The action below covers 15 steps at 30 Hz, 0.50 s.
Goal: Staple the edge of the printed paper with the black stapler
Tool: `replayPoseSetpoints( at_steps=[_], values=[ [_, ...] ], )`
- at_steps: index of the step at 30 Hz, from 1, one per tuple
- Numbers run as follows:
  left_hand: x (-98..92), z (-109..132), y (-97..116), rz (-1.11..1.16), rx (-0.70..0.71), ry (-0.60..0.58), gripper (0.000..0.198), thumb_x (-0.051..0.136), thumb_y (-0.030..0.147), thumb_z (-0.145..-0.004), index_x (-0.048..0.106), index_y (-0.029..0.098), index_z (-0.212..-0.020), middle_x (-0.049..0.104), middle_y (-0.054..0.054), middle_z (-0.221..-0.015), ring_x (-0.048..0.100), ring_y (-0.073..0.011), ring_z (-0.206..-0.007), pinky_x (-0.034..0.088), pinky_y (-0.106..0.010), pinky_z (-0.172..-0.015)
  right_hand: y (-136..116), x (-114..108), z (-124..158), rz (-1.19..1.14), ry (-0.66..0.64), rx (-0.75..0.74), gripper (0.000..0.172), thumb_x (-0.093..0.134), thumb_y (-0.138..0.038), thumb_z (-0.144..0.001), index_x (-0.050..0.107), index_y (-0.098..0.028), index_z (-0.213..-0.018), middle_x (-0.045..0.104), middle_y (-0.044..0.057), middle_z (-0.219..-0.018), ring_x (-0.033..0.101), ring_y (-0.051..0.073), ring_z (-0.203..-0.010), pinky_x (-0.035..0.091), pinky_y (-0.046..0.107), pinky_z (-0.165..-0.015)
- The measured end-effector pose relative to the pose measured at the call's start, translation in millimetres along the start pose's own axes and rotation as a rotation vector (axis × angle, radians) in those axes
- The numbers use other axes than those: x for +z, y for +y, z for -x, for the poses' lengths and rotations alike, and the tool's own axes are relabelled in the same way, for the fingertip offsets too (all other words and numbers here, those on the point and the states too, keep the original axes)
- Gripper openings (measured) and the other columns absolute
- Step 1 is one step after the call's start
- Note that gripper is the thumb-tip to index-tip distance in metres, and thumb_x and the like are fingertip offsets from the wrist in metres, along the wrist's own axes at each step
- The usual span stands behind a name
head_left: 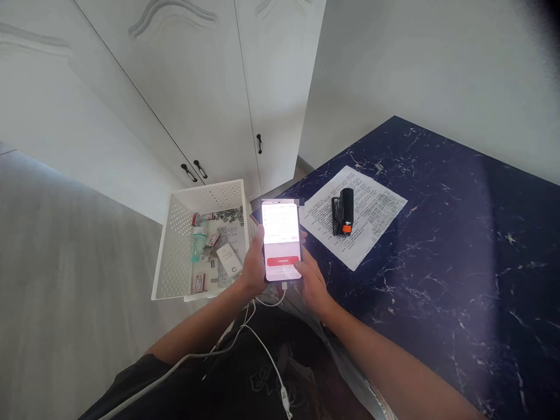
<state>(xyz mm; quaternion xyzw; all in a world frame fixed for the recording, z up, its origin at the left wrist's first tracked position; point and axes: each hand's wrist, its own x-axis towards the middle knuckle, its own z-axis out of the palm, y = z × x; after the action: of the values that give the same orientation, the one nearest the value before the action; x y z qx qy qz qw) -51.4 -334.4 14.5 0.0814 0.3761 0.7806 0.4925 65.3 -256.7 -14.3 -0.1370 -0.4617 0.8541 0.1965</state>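
Right, we hold the phone [281,236] just off the near corner of the table [437,262], long axis pointing away from us, left hand [252,267] closed around its left edge, right hand [313,281] cupping the lower right corner with the thumb resting on the screen's red bar [283,261].
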Motion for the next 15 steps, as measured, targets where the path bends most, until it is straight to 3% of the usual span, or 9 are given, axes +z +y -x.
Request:
replayPoseSetpoints(
  at_steps=[9,15],
  values=[
    [4.8,1,8,-0.052,0.027,0.009,0.062,0.064,0.061,-0.095,0.064,0.016,-0.139,0.076,-0.016,-0.124,0.072,-0.0385,-0.119,0.061,-0.050,-0.097,-4,0,0,0.082,0.080,0.053,0.054,0.059,-0.048,-0.096,0.061,-0.022,-0.144,0.077,0.007,-0.101,0.071,0.024,-0.077,0.061,0.036,-0.061],
    [4.6,-1,18,-0.036,0.057,0.140,0.049,0.069,0.051,-0.093,0.069,0.015,-0.126,0.079,-0.014,-0.111,0.073,-0.0375,-0.115,0.059,-0.050,-0.097,-7,0,0,0.163,0.050,0.030,0.043,0.061,-0.055,-0.097,0.075,-0.022,-0.121,0.077,0.007,-0.088,0.070,0.025,-0.072,0.057,0.034,-0.058]
  ],
)
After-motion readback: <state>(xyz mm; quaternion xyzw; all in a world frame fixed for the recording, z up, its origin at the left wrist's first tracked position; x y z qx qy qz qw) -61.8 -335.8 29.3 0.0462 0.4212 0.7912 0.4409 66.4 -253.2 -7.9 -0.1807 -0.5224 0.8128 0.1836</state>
